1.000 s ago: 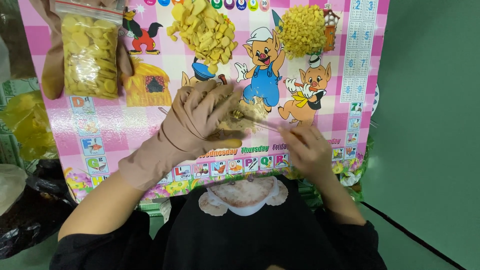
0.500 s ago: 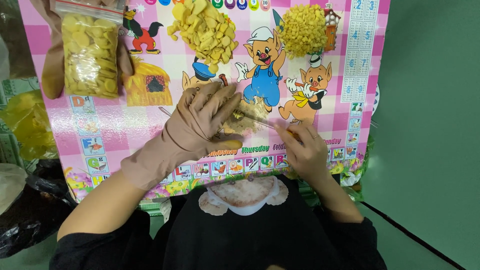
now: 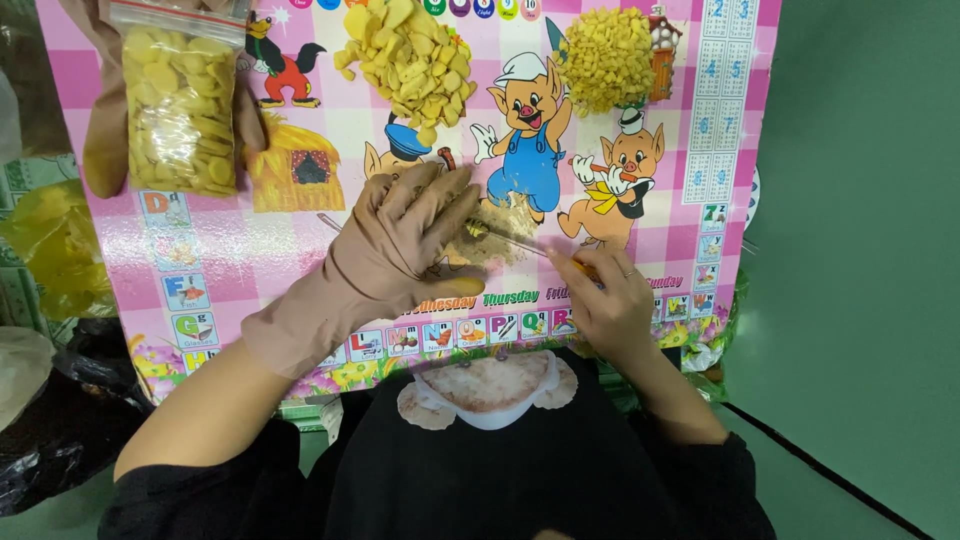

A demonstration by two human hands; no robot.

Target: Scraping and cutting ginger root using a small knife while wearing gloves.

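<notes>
Evidently the bare right hand is closed around a thin knife, blade angled onto a small tan piece, while the gloved left hand lies spread over it, fingers flat, probably steadying it for slicing on the pink cartoon mat; cut yellow heaps lie beyond

A: Views logged? 
B: One only, head cam, worn; aimed steeply down, close range. Wearer's black top seen at btm edge, forearms entering from below.
A: Framing? 
B: Pink cartoon mat fills upper frame, cropped at top; green floor at rt. No 2nd view, so no overlap noted.
</notes>
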